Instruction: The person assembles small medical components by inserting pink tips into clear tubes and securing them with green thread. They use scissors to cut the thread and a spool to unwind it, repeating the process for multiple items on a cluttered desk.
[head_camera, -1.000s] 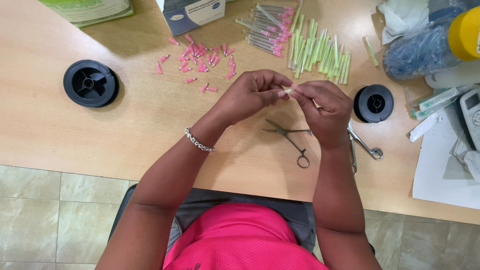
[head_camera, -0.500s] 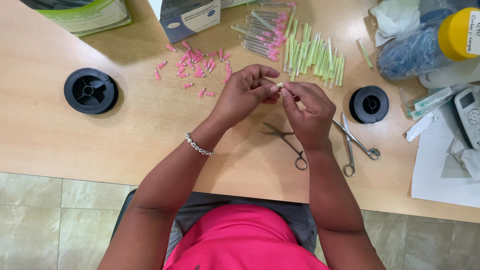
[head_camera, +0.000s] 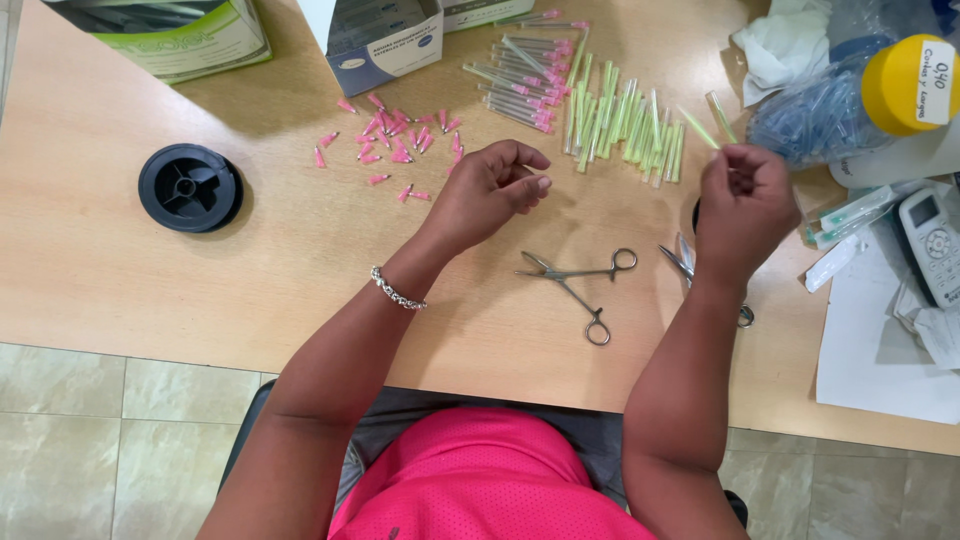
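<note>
Hovering apart, both hands are held above the pale wooden table.
Left hand is loosely curled, fingers together, gripping nothing visible; right hand is raised, fingertips pinched on a thin green-capped needle tube beside the tube row.

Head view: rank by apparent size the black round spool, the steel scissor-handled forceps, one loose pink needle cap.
1. Black round spool and steel scissor-handled forceps: too close to call; the spool covers more area, the forceps reach longer.
2. One loose pink needle cap: clearly smallest.
</note>
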